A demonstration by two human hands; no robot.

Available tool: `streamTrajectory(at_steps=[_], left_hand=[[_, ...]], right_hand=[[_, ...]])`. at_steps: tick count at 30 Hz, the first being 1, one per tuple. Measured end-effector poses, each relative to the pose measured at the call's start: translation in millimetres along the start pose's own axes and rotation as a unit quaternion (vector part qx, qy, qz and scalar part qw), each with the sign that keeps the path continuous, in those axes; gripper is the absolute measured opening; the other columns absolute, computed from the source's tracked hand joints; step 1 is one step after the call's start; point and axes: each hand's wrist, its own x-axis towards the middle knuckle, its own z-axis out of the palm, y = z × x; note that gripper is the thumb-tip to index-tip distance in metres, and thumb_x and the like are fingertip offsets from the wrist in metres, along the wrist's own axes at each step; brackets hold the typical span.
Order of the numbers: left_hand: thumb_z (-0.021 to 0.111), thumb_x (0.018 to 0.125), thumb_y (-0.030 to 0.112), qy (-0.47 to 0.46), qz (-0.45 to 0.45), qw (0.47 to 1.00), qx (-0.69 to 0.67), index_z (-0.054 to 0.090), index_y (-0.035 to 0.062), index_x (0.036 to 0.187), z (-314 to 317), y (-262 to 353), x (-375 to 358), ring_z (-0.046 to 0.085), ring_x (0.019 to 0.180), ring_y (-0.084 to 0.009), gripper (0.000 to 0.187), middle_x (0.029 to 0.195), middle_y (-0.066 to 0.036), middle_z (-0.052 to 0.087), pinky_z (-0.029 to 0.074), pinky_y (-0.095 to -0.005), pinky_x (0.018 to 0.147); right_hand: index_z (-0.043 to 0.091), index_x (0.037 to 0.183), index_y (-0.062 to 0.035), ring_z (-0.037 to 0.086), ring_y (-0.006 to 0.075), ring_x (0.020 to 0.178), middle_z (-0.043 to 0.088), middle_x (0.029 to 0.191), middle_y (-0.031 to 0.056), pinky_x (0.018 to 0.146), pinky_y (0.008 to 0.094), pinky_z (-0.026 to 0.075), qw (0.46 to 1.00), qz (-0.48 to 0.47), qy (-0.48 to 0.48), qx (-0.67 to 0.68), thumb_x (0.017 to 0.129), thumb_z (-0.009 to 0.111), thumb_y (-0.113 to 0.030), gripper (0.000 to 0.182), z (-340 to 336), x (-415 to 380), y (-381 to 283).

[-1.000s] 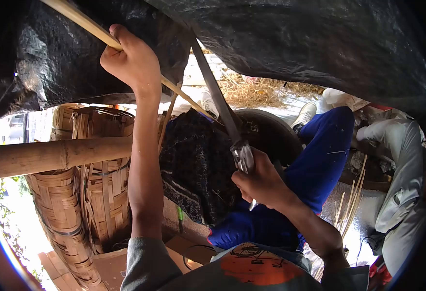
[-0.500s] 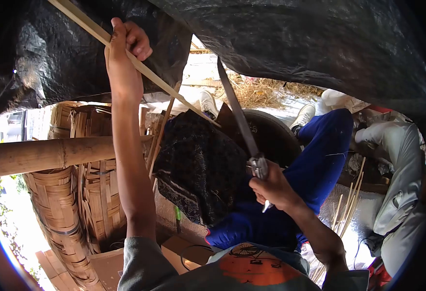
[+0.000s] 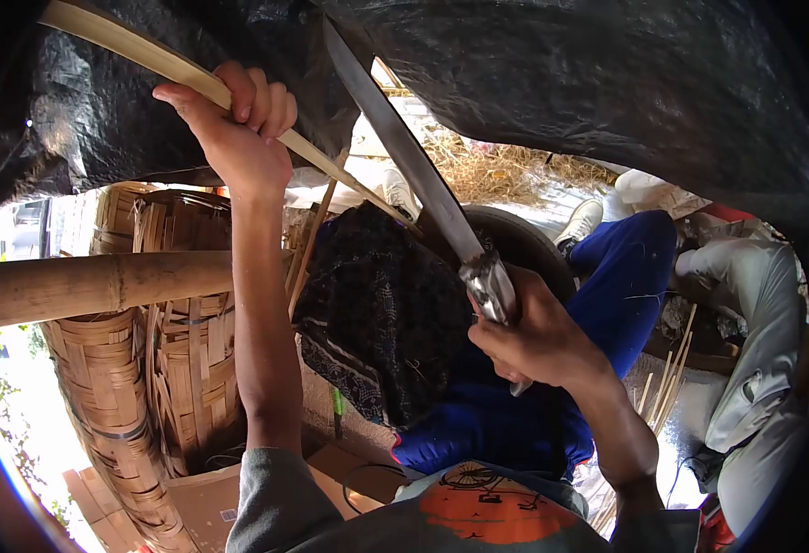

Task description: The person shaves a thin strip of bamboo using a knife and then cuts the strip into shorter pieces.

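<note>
A long, pale bamboo strip [image 3: 137, 51] slants from the upper left down to the dark patterned cloth over my lap. My left hand [image 3: 249, 143] is closed around its middle, thumb pointing out to the left. In my right hand [image 3: 547, 336] is the metal handle of a machete [image 3: 404, 147], its long blade raised and pointing up and to the left. The blade crosses in front of the strip's lower end in this view. The dark patterned cloth [image 3: 377, 313] covers my left leg, beside my blue trousers [image 3: 616, 276].
Tall woven bamboo baskets [image 3: 114, 405] stand at the left, with a thick bamboo pole [image 3: 100, 288] across them. Black plastic sheeting [image 3: 607, 74] hangs low overhead. Another person's pale-trousered leg [image 3: 755, 304] is at the right, near thin bamboo sticks [image 3: 672, 378]. Straw [image 3: 496, 170] lies ahead.
The machete has risen and swung left, closer to the camera. My left hand has turned, its fingers now wrapped over the strip, and the strip's upper end has shifted left.
</note>
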Motion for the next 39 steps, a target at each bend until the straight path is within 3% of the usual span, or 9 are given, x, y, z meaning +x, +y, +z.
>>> streamTrajectory(at_steps=[2, 6, 13, 17, 20, 28, 31, 35, 39], left_hand=[[0.019, 0.082, 0.075, -0.011, -0.005, 1.000, -0.007, 0.022, 0.0139, 0.055, 3.7, -0.5, -3.5, 0.012, 0.041, -0.0082, 0.067, 0.047, 0.004, 0.017, 0.012, -0.0252, 0.042], [0.020, 0.082, 0.076, -0.007, 0.001, 1.000, 0.013, 0.020, 0.0142, 0.055, 8.4, -1.2, -3.9, 0.010, 0.042, -0.0088, 0.067, 0.047, 0.004, 0.015, 0.012, -0.0254, 0.042], [0.021, 0.082, 0.075, 0.016, 0.007, 1.000, 0.014, 0.018, 0.0150, 0.055, 1.2, -1.8, 0.9, 0.011, 0.041, -0.0085, 0.066, 0.047, 0.004, 0.014, 0.011, -0.0256, 0.042], [0.021, 0.082, 0.075, -0.010, -0.017, 1.000, -0.011, 0.018, 0.0148, 0.055, 2.3, -3.2, 2.5, 0.011, 0.041, -0.0085, 0.066, 0.047, 0.004, 0.014, 0.011, -0.0257, 0.042], [0.021, 0.082, 0.075, -0.037, -0.028, 0.999, -0.013, 0.018, 0.0149, 0.055, 12.2, -1.8, -0.6, 0.010, 0.042, -0.0083, 0.066, 0.047, 0.004, 0.013, 0.011, -0.0257, 0.042], [0.022, 0.082, 0.075, -0.031, -0.016, 0.999, -0.016, 0.017, 0.0148, 0.054, 10.0, -4.9, 2.8, 0.010, 0.041, -0.0086, 0.067, 0.047, 0.004, 0.014, 0.011, -0.0261, 0.041], [0.022, 0.082, 0.075, -0.032, -0.019, 0.999, -0.011, 0.017, 0.0147, 0.054, 13.3, -6.5, 3.7, 0.010, 0.041, -0.0085, 0.067, 0.047, 0.004, 0.013, 0.011, -0.0261, 0.041], [0.021, 0.083, 0.074, -0.027, -0.028, 0.999, -0.016, 0.017, 0.0148, 0.054, 20.1, -7.7, 4.4, 0.010, 0.041, -0.0082, 0.066, 0.047, 0.004, 0.013, 0.011, -0.0255, 0.041], [0.021, 0.084, 0.073, -0.001, -0.005, 1.000, 0.003, 0.017, 0.0147, 0.054, 21.9, -10.6, 7.8, 0.009, 0.041, -0.0080, 0.065, 0.047, 0.004, 0.014, 0.010, -0.0249, 0.041]], right_hand=[[0.043, 0.084, -0.0014, 0.042, 0.0086, 0.037, 0.043, 0.051, 0.0011, 0.033, 0.0269, 0.034, 0.991, 0.046, -0.062, 0.108, 0.077, 0.052, 0.001, 0.012, -2.1, 7.8, -8.5], [0.039, 0.078, -0.0056, 0.036, 0.0076, 0.034, 0.039, 0.050, 0.0016, 0.032, 0.0239, 0.028, 0.976, 0.161, -0.104, 0.105, 0.074, 0.051, 0.008, 0.018, 0.3, 20.9, 12.9], [0.039, 0.079, -0.0058, 0.037, 0.0071, 0.034, 0.041, 0.050, 0.0013, 0.031, 0.0241, 0.028, 0.996, 0.075, -0.044, 0.034, 0.075, 0.052, 0.005, 0.017, -7.6, 11.4, -6.8], [0.039, 0.079, -0.0066, 0.036, 0.0079, 0.035, 0.040, 0.051, 0.0013, 0.032, 0.0261, 0.029, 0.976, 0.087, -0.073, 0.187, 0.075, 0.051, 0.004, 0.017, -1.4, 7.8, -18.6], [0.039, 0.080, -0.0085, 0.031, 0.0062, 0.033, 0.033, 0.048, -0.0024, 0.033, 0.0243, 0.026, 0.928, 0.232, -0.121, 0.267, 0.077, 0.053, 0.004, 0.019, 4.2, 20.6, 15.9], [0.038, 0.079, -0.0084, 0.033, 0.0078, 0.032, 0.037, 0.047, -0.0001, 0.032, 0.0260, 0.026, 0.984, 0.049, -0.031, 0.166, 0.076, 0.049, 0.006, 0.019, -0.7, 5.7, -22.0], [0.038, 0.079, -0.0089, 0.033, 0.0079, 0.032, 0.036, 0.047, -0.0002, 0.032, 0.0261, 0.026, 0.972, 0.061, -0.029, 0.227, 0.075, 0.049, 0.008, 0.020, 14.5, 5.6, -11.7], [0.038, 0.078, -0.0088, 0.034, 0.0075, 0.035, 0.034, 0.047, -0.0005, 0.033, 0.0258, 0.023, 0.951, 0.190, -0.061, 0.237, 0.075, 0.052, 0.008, 0.021, 21.2, 24.0, 51.7], [0.039, 0.078, -0.0073, 0.035, 0.0079, 0.034, 0.036, 0.048, 0.0003, 0.033, 0.0257, 0.025, 0.954, 0.190, -0.027, 0.229, 0.075, 0.051, 0.008, 0.019, 13.6, 16.9, 35.6]])
